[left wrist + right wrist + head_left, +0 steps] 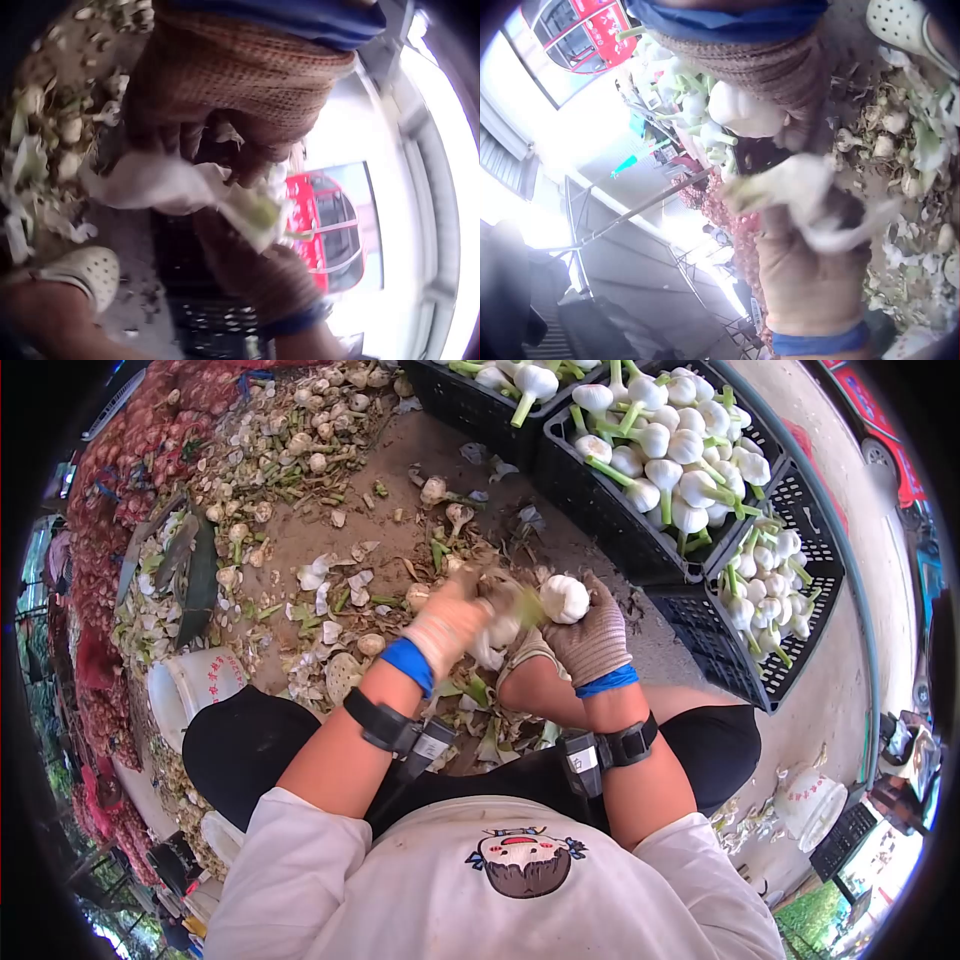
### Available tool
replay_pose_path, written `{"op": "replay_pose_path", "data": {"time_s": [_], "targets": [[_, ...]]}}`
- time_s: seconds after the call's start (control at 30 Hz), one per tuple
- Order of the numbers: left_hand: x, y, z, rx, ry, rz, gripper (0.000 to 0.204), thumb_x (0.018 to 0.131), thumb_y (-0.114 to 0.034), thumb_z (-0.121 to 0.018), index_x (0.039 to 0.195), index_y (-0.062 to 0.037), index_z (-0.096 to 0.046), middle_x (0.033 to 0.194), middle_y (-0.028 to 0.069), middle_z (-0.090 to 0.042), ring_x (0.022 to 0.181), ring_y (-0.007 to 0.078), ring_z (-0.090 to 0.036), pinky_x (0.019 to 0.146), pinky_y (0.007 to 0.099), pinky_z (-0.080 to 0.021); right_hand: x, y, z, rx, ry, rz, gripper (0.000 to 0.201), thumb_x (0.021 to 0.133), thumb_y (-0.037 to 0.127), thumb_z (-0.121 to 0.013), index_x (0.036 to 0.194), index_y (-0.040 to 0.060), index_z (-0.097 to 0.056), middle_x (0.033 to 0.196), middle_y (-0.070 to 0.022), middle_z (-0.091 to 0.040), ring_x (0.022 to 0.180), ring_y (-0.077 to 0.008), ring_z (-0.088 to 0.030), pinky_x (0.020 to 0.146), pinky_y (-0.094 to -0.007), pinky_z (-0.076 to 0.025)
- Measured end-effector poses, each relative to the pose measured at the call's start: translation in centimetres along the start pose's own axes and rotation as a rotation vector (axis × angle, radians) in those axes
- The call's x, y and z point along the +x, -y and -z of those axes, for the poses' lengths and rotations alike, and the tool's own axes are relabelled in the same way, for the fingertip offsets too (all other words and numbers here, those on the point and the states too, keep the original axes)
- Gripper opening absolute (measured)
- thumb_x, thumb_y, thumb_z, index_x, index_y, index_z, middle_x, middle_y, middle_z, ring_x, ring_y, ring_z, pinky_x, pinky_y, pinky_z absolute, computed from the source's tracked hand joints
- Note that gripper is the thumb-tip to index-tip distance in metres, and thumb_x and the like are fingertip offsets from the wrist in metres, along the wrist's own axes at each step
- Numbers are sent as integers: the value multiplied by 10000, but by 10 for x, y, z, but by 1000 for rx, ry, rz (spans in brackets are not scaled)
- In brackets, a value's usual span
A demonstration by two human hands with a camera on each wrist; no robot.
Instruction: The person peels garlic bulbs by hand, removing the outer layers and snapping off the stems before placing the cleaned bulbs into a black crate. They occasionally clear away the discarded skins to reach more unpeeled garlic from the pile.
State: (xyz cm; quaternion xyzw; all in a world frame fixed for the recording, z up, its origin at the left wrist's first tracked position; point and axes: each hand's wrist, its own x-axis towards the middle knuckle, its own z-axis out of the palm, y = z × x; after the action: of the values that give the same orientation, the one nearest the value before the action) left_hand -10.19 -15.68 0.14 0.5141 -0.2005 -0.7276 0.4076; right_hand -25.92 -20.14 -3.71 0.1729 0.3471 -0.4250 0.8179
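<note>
Both hands wear knitted gloves with blue bands at the wrists. In the head view my right hand point(592, 638) grips a clean white garlic bulb point(565, 599), fingers curled round its side. The same garlic bulb point(742, 109) shows under the right hand point(769, 71) in the right wrist view. Close beside it, my left hand point(448, 625), blurred, pinches a strip of pale garlic skin with a greenish end. That garlic skin point(161, 182) trails below the left fingers in the left wrist view, and it crosses in front of the left hand point(810, 277) in the right wrist view.
Black crates point(640, 540) of trimmed garlic stand at front right. Garlic heads, stalks and skins point(320, 435) litter the ground ahead and left. Red net sacks point(105, 560) line the far left. A white bucket point(185, 685) stands by the left knee, and a pale clog point(94, 274) is below.
</note>
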Motion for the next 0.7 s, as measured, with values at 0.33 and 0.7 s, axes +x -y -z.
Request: {"op": "replay_pose_path", "data": {"time_s": [0.33, 0.7], "targets": [[66, 69, 72, 1697, -413, 175, 554, 777, -278, -631, 1286, -165, -443, 1326, 103, -398, 1114, 355, -487, 879, 404, -475, -38, 74, -28, 133, 689, 205, 410, 877, 328, -527, 1117, -1, -472, 1071, -133, -518, 879, -212, -539, 778, -361, -493], [115, 121, 164, 561, -40, -442, 516, 749, -321, -703, 1181, -88, -541, 1026, 97, -603, 968, 249, -565, 847, 375, -449, 14, -25, -4, -1662, 182, 619, 461, 751, 205, -659, 1148, 44, -489, 1059, -133, -550, 962, -297, -555, 814, -369, -471]]}}
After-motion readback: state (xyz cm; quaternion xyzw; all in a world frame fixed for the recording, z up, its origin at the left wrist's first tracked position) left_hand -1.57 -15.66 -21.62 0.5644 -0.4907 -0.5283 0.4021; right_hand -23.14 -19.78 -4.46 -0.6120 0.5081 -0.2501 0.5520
